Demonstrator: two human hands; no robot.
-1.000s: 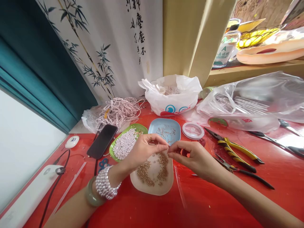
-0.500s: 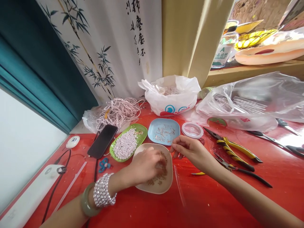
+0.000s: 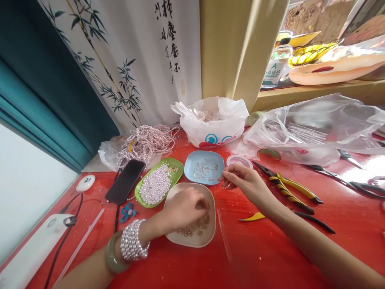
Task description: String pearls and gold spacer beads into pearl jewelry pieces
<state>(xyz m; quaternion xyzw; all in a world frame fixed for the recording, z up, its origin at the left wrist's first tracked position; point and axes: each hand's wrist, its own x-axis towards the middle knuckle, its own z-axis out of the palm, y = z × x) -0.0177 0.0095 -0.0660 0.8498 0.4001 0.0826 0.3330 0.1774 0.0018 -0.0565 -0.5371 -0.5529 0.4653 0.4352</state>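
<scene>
My left hand (image 3: 189, 206), with a pearl bracelet (image 3: 132, 241) and a green bangle (image 3: 113, 253) on its wrist, reaches down into a cream dish (image 3: 207, 239). Its fingers are bent together among small gold-brown beads (image 3: 200, 226); whatever lies between the fingertips is hidden. Beside the blue dish (image 3: 189, 168), my right hand (image 3: 240, 178) hovers with thumb and fingertips pinched. Anything in that pinch is too small to name. Thin metal pins (image 3: 204, 170) lie in the blue dish. White pearl beads (image 3: 155, 184) fill much of a green dish (image 3: 180, 165).
Pliers with yellow-black handles (image 3: 290, 190) and scissors (image 3: 337, 176) lie on the right. Plastic bags (image 3: 213, 128) stand at the back near bead strands (image 3: 147, 144). A phone (image 3: 125, 181), a blue flower ornament (image 3: 128, 212) and a white power strip (image 3: 36, 249) are left.
The whole view has shifted a little. My left hand has turned slightly within the cream dish, showing the gap between thumb and finger more. My right hand stays pinched near the blue dish.
</scene>
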